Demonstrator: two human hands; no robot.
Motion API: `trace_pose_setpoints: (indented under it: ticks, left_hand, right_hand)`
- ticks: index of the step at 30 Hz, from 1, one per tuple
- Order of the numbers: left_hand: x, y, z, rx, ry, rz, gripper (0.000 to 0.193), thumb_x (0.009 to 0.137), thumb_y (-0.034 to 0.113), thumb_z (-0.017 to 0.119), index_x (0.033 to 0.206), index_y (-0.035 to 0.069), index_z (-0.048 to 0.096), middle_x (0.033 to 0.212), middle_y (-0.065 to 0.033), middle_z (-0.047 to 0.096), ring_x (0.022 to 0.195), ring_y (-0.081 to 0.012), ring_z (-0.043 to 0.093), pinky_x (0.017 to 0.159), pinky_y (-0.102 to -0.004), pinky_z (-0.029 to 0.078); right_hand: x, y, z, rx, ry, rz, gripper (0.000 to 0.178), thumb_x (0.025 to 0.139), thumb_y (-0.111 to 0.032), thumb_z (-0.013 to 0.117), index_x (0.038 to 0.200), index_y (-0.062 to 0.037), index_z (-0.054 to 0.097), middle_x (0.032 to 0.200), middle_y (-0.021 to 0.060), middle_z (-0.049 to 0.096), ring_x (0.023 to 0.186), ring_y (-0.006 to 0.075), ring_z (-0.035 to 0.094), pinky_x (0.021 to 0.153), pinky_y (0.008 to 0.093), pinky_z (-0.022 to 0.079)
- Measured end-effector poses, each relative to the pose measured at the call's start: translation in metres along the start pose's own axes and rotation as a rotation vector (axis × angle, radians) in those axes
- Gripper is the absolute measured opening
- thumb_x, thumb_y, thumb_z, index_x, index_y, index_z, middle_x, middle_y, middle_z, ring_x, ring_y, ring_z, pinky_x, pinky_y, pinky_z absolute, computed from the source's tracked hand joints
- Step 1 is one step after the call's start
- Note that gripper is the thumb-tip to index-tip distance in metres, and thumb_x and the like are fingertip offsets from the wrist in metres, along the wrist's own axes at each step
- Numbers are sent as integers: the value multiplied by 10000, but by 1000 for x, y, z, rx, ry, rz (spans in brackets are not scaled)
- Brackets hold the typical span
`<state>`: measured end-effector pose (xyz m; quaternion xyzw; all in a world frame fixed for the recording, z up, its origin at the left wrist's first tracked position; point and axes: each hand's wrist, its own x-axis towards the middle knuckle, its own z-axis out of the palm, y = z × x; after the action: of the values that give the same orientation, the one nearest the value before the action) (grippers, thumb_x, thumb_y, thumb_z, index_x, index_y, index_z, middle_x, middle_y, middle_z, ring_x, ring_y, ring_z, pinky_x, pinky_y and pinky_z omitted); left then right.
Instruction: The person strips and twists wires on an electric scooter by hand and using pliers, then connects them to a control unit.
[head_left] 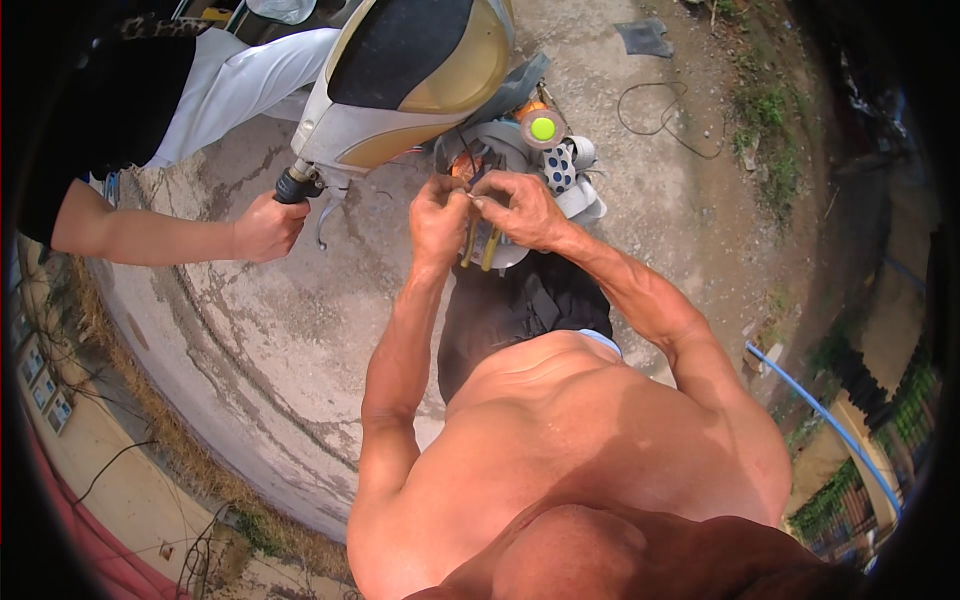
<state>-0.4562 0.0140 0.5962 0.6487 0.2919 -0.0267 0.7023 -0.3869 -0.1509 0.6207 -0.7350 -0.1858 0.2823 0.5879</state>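
My left hand (440, 218) and my right hand (522, 208) meet in front of me, their fingertips pinched close together. Something small and thin seems to be between them, but I cannot make out its kind. Just below the fingers, a pair of yellow handles (490, 250), like those of pliers, points toward me. Behind my hands sits a cluttered heap with an orange piece (462, 167) in it. A bright green disc (543, 129) and a white item with blue dots (559, 168) lie beside the heap, beyond my right hand.
A white and gold scooter front (420, 95) stands close at the upper left. Another person's hand (270, 228) grips its black handlebar grip (296, 184). A thin wire loop (655, 128) and a grey scrap (645, 38) lie on the rough concrete (270, 340). A blue pipe (825, 415) runs at right.
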Motion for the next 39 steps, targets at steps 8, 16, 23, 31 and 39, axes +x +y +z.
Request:
trace_pose_setpoints:
  ticks: [8,16,23,31,39]
  left_hand:
    - [2,1,9,-351,27,-134,126,966,52,545,1037,-27,611,879,-84,666,716,-153,652,638,-281,550]
    - [6,-2,6,-593,126,-181,106,952,74,561,987,11,638,875,-80,673,696,-175,647,612,-298,544]
    - [13,-1,-3,-486,29,-205,160,971,76,549,1057,-34,626,1069,-192,715,865,-267,729,723,-373,635]
    - [-1,2,0,-275,-76,102,323,989,120,725,1248,-64,665,1096,-128,725,938,-178,692,846,-326,578]
    - [14,3,1,-464,39,6,161,1016,130,677,1010,-31,675,889,-82,699,734,-159,661,698,-306,574]
  right_hand:
    - [10,5,-12,250,-172,36,168,976,-98,629,1044,47,679,956,86,719,906,138,676,825,331,564]
    - [16,14,3,223,-196,80,157,973,-117,643,1038,21,682,909,87,721,853,136,669,797,327,545]
    - [12,15,-6,263,-185,122,206,991,-182,665,1040,17,683,869,48,697,830,125,648,770,308,535]
    - [12,8,-8,291,-157,235,291,996,-219,615,1151,23,658,796,44,658,678,101,578,613,294,474]
    - [21,3,2,385,-157,180,224,994,-165,587,1109,17,651,791,20,602,699,90,537,633,282,457]
